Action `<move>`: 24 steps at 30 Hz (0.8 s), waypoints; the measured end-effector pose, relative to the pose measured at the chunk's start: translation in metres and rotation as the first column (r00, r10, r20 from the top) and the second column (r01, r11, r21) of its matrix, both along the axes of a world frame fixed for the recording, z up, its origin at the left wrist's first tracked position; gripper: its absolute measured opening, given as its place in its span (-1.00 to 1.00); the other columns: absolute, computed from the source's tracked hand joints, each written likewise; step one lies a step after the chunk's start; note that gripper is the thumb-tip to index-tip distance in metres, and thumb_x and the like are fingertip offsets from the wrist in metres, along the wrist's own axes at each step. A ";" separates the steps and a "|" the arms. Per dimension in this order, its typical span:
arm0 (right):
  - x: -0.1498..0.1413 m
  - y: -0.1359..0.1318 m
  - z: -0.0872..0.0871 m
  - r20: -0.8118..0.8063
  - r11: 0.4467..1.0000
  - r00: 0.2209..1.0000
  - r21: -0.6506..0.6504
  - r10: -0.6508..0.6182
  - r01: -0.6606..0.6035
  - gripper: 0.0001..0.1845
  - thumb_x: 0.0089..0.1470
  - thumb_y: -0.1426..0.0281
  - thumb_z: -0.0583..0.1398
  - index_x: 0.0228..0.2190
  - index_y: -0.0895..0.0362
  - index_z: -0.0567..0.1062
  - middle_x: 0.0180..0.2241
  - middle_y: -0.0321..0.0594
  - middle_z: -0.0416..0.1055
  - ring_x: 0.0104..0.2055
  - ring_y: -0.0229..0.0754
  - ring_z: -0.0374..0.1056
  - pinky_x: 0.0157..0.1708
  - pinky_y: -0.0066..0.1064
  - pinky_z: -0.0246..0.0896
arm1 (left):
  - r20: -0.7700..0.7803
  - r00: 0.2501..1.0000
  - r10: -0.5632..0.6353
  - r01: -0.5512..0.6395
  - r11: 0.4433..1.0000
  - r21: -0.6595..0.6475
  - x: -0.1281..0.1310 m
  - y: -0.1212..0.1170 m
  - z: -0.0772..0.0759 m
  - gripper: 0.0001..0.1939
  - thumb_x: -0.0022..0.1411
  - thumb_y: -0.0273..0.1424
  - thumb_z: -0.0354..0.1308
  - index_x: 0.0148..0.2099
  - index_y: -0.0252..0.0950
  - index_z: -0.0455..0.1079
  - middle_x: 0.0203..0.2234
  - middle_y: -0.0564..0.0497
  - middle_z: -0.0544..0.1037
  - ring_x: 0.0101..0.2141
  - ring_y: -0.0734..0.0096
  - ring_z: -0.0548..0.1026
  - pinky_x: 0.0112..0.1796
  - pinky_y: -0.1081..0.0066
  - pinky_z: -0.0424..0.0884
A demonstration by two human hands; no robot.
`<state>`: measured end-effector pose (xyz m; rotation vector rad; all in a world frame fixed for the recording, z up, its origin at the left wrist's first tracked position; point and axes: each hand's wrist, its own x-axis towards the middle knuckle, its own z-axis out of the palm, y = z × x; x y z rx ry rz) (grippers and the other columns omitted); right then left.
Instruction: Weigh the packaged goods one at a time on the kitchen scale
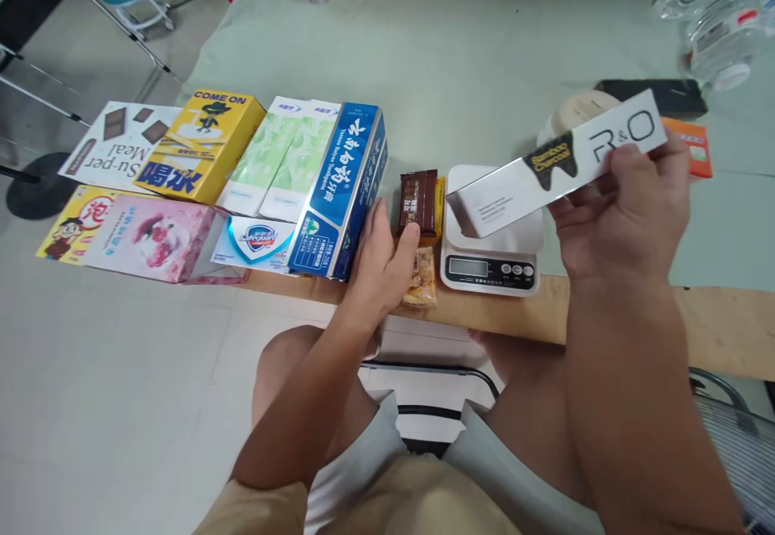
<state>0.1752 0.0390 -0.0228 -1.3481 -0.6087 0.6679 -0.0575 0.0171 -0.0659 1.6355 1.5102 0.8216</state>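
Note:
My right hand grips a long white carton marked "R&O" and "Bamboo Charcoal". The carton is tilted above the white kitchen scale, covering part of its platform. My left hand has its fingers stretched out along the side of a blue toothpaste box, thumb apart. Beside that hand lie a brown snack packet and a clear-wrapped golden snack. Left of the blue box are green-white boxes and a Safeguard box.
Farther left lie a yellow box, a white "Su-per Meal" box and a pink box. Behind my right hand are a round pale container, a black box, an orange box and a clear bottle.

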 end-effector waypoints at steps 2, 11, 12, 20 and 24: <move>-0.017 0.007 0.004 0.047 0.997 0.996 0.012 0.080 -0.080 -0.45 -0.06 0.38 0.13 0.02 -0.05 0.23 -0.09 -0.23 0.45 -0.23 -0.19 0.50 -0.21 -0.20 0.48 | -0.007 0.999 -0.032 0.032 0.997 -0.075 -0.003 -0.001 -0.001 -0.33 0.48 -0.06 -0.02 0.45 -0.34 0.15 0.49 -0.33 0.18 0.50 -0.05 0.14 0.46 -0.09 0.08; -0.069 0.047 0.006 0.103 0.956 0.951 -0.073 0.291 -0.285 -0.35 0.21 0.48 0.07 0.31 0.01 0.14 0.07 -0.17 0.49 -0.11 -0.24 0.55 -0.17 -0.29 0.54 | -0.072 0.983 -0.171 0.164 0.982 -0.094 0.004 0.001 0.010 -0.64 0.41 -0.33 -0.08 0.12 -0.27 0.41 0.07 -0.23 0.60 0.14 -0.03 0.53 0.20 -0.04 0.44; -0.068 0.051 0.003 0.123 0.952 0.946 -0.097 0.301 -0.290 -0.33 0.23 0.48 0.06 0.33 -0.01 0.13 0.08 -0.17 0.49 -0.08 -0.22 0.55 -0.16 -0.28 0.54 | -0.084 0.980 -0.181 0.170 0.978 -0.116 0.003 0.001 0.011 -0.65 0.41 -0.31 -0.07 0.10 -0.28 0.41 0.06 -0.25 0.60 0.14 -0.05 0.53 0.20 -0.06 0.43; -0.055 0.073 -0.015 0.294 0.946 0.900 -0.150 0.320 -0.287 -0.25 0.23 0.45 0.06 0.41 -0.02 0.06 0.16 -0.10 0.45 0.05 -0.12 0.52 -0.12 -0.17 0.50 | -0.203 0.960 -0.191 0.180 0.981 -0.071 -0.009 -0.034 0.054 -0.28 0.43 -0.14 0.03 0.44 -0.50 0.11 0.40 -0.47 0.29 0.38 -0.26 0.32 0.32 -0.20 0.33; -0.068 0.078 -0.020 0.298 0.933 0.885 -0.161 0.358 -0.323 -0.38 0.22 0.41 0.10 0.30 0.05 0.28 0.08 -0.11 0.50 0.02 -0.11 0.53 -0.11 -0.19 0.50 | -0.262 0.958 -0.121 0.175 0.966 0.193 -0.008 -0.056 0.066 -0.47 0.35 -0.18 0.15 0.24 -0.39 0.39 0.25 -0.42 0.44 0.18 -0.17 0.51 0.13 -0.07 0.55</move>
